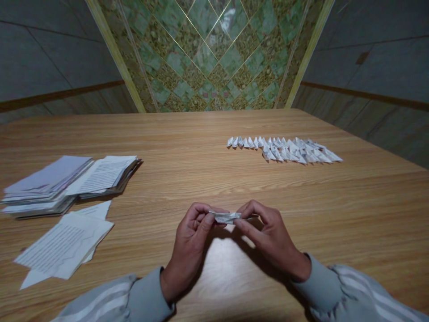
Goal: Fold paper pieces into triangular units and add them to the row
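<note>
Between my two hands, just above the wooden table [161, 179], is a small piece of folded paper [226, 218], whitish with faint print. My left hand [192, 235] pinches its left end between thumb and fingers. The right end is gripped by my right hand [266, 230], thumb below and fingers curled over the top. Part of the paper is hidden behind the fingertips. Farther back on the right, several small folded paper pieces [284, 150] with pointed tips stand in two close rows.
Stacks of paper and booklets [50, 179] lie at the left, with a printed sheet on the right-hand stack [103, 174]. In front of them are loose printed sheets [63, 246], overlapping at angles. A green tiled wall [214, 58] rises beyond the table's far edge.
</note>
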A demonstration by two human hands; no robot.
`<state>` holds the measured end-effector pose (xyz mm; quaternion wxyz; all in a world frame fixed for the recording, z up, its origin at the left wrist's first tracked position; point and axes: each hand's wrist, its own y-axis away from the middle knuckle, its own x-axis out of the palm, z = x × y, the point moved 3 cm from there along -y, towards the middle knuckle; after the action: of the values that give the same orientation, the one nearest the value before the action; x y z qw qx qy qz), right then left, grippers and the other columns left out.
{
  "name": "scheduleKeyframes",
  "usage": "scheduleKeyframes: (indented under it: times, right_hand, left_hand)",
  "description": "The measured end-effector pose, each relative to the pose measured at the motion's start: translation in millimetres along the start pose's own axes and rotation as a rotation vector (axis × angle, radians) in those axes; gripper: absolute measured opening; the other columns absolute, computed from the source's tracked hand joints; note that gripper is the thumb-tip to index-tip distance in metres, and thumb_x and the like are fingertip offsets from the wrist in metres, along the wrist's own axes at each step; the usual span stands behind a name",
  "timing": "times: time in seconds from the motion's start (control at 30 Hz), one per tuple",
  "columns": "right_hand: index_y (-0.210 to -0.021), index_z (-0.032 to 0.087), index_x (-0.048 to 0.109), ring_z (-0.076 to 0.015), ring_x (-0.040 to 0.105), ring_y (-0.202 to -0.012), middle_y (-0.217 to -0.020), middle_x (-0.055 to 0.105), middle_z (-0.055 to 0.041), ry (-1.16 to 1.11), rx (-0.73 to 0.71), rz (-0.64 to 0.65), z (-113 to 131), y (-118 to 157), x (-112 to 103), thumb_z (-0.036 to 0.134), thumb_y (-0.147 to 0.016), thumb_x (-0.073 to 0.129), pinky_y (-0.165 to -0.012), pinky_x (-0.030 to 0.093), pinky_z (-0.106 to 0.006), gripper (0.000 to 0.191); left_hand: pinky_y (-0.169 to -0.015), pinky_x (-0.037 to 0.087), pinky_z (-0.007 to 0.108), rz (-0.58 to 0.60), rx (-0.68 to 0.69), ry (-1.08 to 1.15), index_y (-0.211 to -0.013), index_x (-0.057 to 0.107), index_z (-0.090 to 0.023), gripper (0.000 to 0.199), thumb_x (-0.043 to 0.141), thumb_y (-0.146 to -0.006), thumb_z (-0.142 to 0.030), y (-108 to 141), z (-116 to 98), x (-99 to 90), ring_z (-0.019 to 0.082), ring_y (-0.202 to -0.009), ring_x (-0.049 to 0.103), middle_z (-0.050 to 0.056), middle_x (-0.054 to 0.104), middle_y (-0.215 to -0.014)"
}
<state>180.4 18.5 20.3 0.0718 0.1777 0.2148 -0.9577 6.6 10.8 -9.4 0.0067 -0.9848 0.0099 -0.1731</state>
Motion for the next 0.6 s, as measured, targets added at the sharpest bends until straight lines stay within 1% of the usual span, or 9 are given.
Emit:
scheduleKeyframes:
  times: [0.07, 0.17, 0.2, 0.3, 0.37, 0.43, 0.5, 0.6]
  right_hand:
    - [-0.074, 0.020, 0.062, -0.0175, 0.065, -0.068, -0.073, 0.069, -0.0016, -0.042, 0.054, -0.027, -2.4, 0.3, -0.3, 0.025, -0.088, 0.068, -0.064, 0.047, -0.029, 0.016]
    - [-0.074, 0.020, 0.062, -0.0169, 0.064, -0.067, -0.073, 0.068, -0.0014, -0.016, 0.017, -0.052, -3.1, 0.1, -0.7, 0.024, -0.087, 0.069, -0.062, 0.046, -0.028, 0.015]
    - [-0.074, 0.020, 0.062, -0.0168, 0.064, -0.067, -0.073, 0.067, -0.0014, 0.006, -0.009, -0.056, -3.2, 0.0, -0.9, 0.024, -0.088, 0.069, -0.062, 0.046, -0.028, 0.015]
    - [-0.075, 0.020, 0.062, -0.0167, 0.062, -0.068, -0.073, 0.066, -0.0019, 0.070, -0.092, -0.034, -3.3, 0.3, 0.1, 0.023, -0.089, 0.068, -0.062, 0.045, -0.028, 0.015]
    - [-0.075, 0.020, 0.062, -0.0167, 0.062, -0.068, -0.074, 0.066, -0.0022, 0.092, -0.119, -0.003, -3.7, 1.0, 1.9, 0.024, -0.089, 0.069, -0.062, 0.044, -0.028, 0.016]
    - [-0.075, 0.020, 0.063, -0.0163, 0.062, -0.067, -0.073, 0.066, -0.0021, 0.089, -0.095, 0.016, -5.0, 1.4, 3.5, 0.025, -0.088, 0.070, -0.061, 0.043, -0.027, 0.016]
    - [-0.075, 0.019, 0.064, -0.0153, 0.061, -0.064, -0.071, 0.066, -0.0014, 0.061, -0.030, 0.018, -7.2, 1.3, 4.5, 0.028, -0.088, 0.071, -0.059, 0.042, -0.026, 0.017]
    - [-0.077, 0.020, 0.063, -0.0140, 0.059, -0.063, -0.071, 0.065, 0.0005, -0.025, 0.090, -0.029, -11.6, 0.1, 4.2, 0.030, -0.085, 0.074, -0.057, 0.041, -0.025, 0.016]
  left_hand:
    - [-0.076, 0.055, 0.027, 0.020, -0.016, 0.044, -0.091, 0.059, -0.020, 0.021, 0.070, -0.090, -0.038, -0.4, 1.4, 0.3, 0.016, -0.080, 0.070, 0.003, 0.075, -0.090]
    - [-0.080, 0.055, 0.029, 0.048, -0.037, 0.075, -0.093, 0.058, -0.020, 0.019, 0.068, -0.091, -0.037, -1.1, 2.5, 0.9, 0.017, -0.085, 0.071, 0.003, 0.075, -0.095]
    - [-0.080, 0.055, 0.029, 0.057, -0.044, 0.068, -0.094, 0.058, -0.021, 0.019, 0.070, -0.089, -0.035, -1.4, 2.3, 1.6, 0.017, -0.085, 0.071, 0.003, 0.075, -0.096]
    - [-0.074, 0.055, 0.026, 0.052, -0.052, -0.011, -0.095, 0.060, -0.021, 0.030, 0.082, -0.075, -0.022, -2.1, -0.3, 4.2, 0.015, -0.080, 0.070, 0.000, 0.073, -0.090]
    - [-0.069, 0.053, 0.022, 0.024, -0.045, -0.085, -0.090, 0.061, -0.020, 0.033, 0.084, -0.066, -0.015, -2.9, -2.5, 5.4, 0.013, -0.074, 0.067, -0.003, 0.071, -0.081]
    - [-0.062, 0.050, 0.020, -0.006, -0.037, -0.146, -0.083, 0.062, -0.018, 0.027, 0.083, -0.066, -0.015, -4.3, -3.8, 5.7, 0.011, -0.067, 0.063, -0.004, 0.068, -0.073]
    - [-0.057, 0.046, 0.019, -0.021, -0.031, -0.177, -0.078, 0.062, -0.017, 0.023, 0.082, -0.068, -0.018, -6.3, -3.6, 5.0, 0.010, -0.062, 0.058, -0.004, 0.065, -0.068]
    - [-0.055, 0.044, 0.019, -0.018, -0.062, -0.173, -0.076, 0.060, -0.017, 0.024, 0.082, -0.069, -0.022, -9.6, -0.5, 3.3, 0.010, -0.060, 0.056, -0.004, 0.063, -0.064]
